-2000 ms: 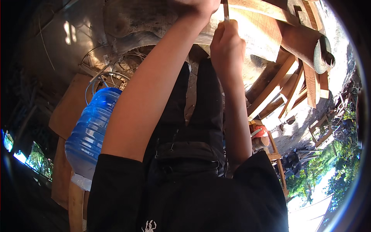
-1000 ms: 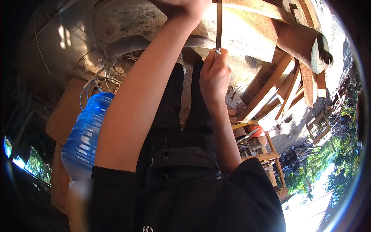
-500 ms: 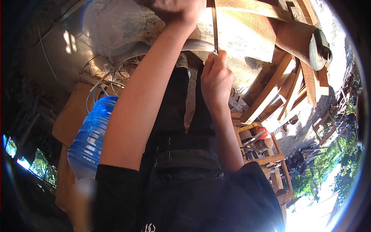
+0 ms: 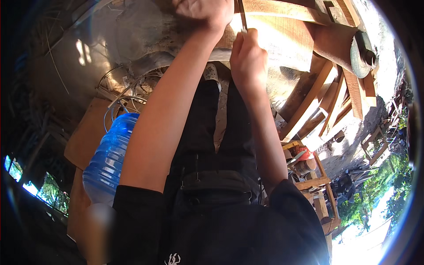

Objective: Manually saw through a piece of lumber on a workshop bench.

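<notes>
My right hand (image 4: 249, 62) is closed round the near end of a long, thin, dark metal tool (image 4: 242, 15), perhaps a file; its far end runs out past the top edge. My left hand (image 4: 204, 11) is at the top edge, to the left of the tool. Only its heel and wrist show, and its fingers are cut off by the frame. Under and beyond my hands lies a pale wooden board (image 4: 287, 44), partly in bright sun. A long curved wooden piece (image 4: 282, 9) lies across its far side.
A big blue water bottle (image 4: 108, 161) stands beside my left forearm. Right of the board are a thick cylinder (image 4: 363, 54) and several wooden offcuts (image 4: 309, 104). A wooden frame rack (image 4: 313, 182) with small items stands by my right elbow. Loose cables (image 4: 126, 99) lie at left.
My right hand has slid forward, away from my body, with the metal tool, so less of the tool shows. My left hand has hardly moved. The view has shifted slightly.
</notes>
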The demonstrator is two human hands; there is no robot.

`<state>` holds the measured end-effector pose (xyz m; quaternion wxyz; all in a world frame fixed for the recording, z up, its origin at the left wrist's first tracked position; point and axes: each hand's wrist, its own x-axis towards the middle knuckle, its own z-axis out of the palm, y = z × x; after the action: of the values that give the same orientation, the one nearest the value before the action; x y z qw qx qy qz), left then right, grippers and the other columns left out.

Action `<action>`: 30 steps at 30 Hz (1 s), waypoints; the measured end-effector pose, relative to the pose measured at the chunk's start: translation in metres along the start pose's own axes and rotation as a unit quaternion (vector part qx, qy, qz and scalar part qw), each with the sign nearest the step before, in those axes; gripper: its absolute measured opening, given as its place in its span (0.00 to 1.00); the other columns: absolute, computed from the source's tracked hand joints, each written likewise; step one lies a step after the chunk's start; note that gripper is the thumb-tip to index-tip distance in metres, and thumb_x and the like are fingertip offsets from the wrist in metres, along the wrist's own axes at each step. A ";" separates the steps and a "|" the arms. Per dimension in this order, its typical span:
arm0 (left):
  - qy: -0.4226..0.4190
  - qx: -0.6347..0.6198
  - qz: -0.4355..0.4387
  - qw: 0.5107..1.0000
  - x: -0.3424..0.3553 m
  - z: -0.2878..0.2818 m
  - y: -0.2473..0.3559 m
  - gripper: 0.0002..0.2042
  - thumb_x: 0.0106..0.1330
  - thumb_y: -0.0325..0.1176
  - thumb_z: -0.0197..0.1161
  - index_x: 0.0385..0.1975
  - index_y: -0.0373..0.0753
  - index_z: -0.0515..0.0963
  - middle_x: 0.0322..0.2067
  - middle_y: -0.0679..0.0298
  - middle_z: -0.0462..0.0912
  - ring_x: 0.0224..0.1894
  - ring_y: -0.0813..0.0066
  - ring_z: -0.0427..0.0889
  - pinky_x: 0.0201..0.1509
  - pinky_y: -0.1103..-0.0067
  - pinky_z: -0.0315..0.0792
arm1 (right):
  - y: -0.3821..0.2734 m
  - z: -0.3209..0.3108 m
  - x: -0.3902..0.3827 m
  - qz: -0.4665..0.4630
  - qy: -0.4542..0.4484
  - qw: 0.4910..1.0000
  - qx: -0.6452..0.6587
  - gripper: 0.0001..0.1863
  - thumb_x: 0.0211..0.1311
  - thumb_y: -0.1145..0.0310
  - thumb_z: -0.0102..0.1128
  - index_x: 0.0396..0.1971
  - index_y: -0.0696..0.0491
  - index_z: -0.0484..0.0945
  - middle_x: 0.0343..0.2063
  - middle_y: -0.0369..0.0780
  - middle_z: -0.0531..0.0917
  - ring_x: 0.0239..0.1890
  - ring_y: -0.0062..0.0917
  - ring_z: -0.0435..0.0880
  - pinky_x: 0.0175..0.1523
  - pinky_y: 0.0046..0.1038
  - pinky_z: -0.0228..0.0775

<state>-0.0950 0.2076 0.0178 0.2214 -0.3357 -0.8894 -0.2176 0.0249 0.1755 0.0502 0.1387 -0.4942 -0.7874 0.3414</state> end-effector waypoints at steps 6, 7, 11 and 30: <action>-0.086 0.035 -0.024 0.995 0.003 -0.005 -0.004 0.06 0.45 0.31 0.54 0.16 0.40 0.78 0.19 0.60 0.80 0.28 0.65 0.79 0.37 0.71 0.70 | 0.000 0.006 -0.027 0.069 -0.023 0.997 0.021 0.08 0.62 0.69 0.44 0.26 0.58 0.63 0.14 0.51 0.75 0.20 0.47 0.77 0.22 0.41 0.67; -0.072 0.020 -0.015 0.997 0.002 -0.006 -0.008 0.06 0.45 0.31 0.54 0.17 0.40 0.78 0.20 0.60 0.80 0.28 0.64 0.79 0.37 0.71 0.70 | -0.001 0.001 -0.040 0.066 -0.025 0.997 0.023 0.08 0.62 0.69 0.44 0.26 0.58 0.63 0.14 0.51 0.75 0.20 0.47 0.77 0.22 0.41 0.67; -0.037 -0.004 -0.011 0.999 0.000 -0.002 0.000 0.06 0.45 0.30 0.54 0.17 0.39 0.79 0.21 0.59 0.80 0.28 0.64 0.79 0.37 0.70 0.70 | -0.005 -0.003 -0.021 0.085 -0.033 0.996 -0.006 0.08 0.63 0.69 0.44 0.27 0.58 0.63 0.13 0.51 0.75 0.19 0.47 0.77 0.21 0.42 0.66; -0.026 0.004 -0.004 1.000 0.003 -0.007 -0.010 0.06 0.42 0.29 0.55 0.16 0.39 0.79 0.19 0.60 0.80 0.24 0.65 0.78 0.34 0.70 0.70 | 0.030 0.008 -0.036 -0.099 0.013 0.991 -0.087 0.07 0.61 0.71 0.45 0.31 0.60 0.65 0.09 0.49 0.73 0.14 0.42 0.76 0.16 0.39 0.67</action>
<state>-0.1022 0.1984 0.0223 0.1989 -0.3364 -0.8970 -0.2065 0.0579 0.1497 0.0284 0.1388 -0.4283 -0.8573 0.2496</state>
